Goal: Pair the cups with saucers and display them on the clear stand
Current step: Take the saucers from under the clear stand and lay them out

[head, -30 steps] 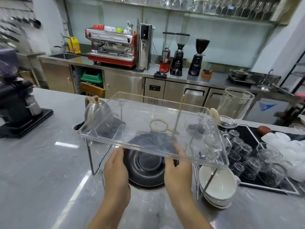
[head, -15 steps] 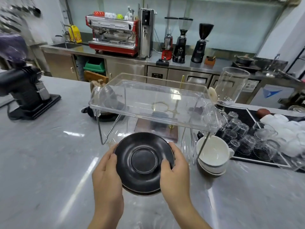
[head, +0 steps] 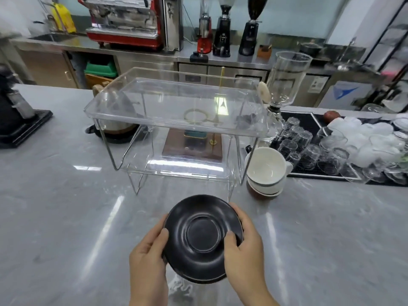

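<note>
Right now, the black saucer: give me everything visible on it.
The black saucer is round, matte and dark, ceramic by its look, with a recessed centre ring. It faces up, tilted a little toward the camera, in front of the clear stand. The left hand and right hand grip opposite rims, thumbs on top. A second dark rim shows beneath it, probably another saucer.

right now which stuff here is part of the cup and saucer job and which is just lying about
Job: black saucers held by left hand and right hand; white cups; clear stand.

Lying about: upturned glasses, espresso machine, three grinders, kettle.
</note>
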Demonstrator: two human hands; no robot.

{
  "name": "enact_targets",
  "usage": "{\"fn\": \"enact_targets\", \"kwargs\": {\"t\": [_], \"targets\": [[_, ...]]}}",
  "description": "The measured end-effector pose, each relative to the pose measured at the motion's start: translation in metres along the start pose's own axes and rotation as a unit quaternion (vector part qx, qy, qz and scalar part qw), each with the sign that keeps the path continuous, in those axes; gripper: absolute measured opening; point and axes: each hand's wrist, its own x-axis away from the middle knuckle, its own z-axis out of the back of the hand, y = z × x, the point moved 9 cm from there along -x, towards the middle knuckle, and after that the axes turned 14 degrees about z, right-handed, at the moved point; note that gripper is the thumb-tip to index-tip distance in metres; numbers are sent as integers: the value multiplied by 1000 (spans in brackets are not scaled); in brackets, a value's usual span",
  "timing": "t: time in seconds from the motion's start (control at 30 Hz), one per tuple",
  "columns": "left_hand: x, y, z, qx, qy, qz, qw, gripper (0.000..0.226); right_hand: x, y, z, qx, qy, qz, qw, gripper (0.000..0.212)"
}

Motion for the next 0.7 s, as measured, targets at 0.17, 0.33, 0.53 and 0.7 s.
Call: {"fn": "enact_targets", "kwargs": {"t": [0.17, 0.33, 0.53, 0.7], "targets": [[-6, -34, -20, -73, -68, 30, 995, 42, 7, 23, 31, 33, 39, 3, 999, 54], [-9, -61, -45, -130, -134, 50, 981, 40, 8, 41, 63, 51, 65, -8, 997, 54], [-13, -84, -74, -215, -180, 47, 959, 38, 9, 66, 102, 61, 111, -28, 992, 48], [-15, -101, -91, -231, -199, 59, 950, 40, 5, 75, 121, 71, 115, -31, 990, 57]]}}
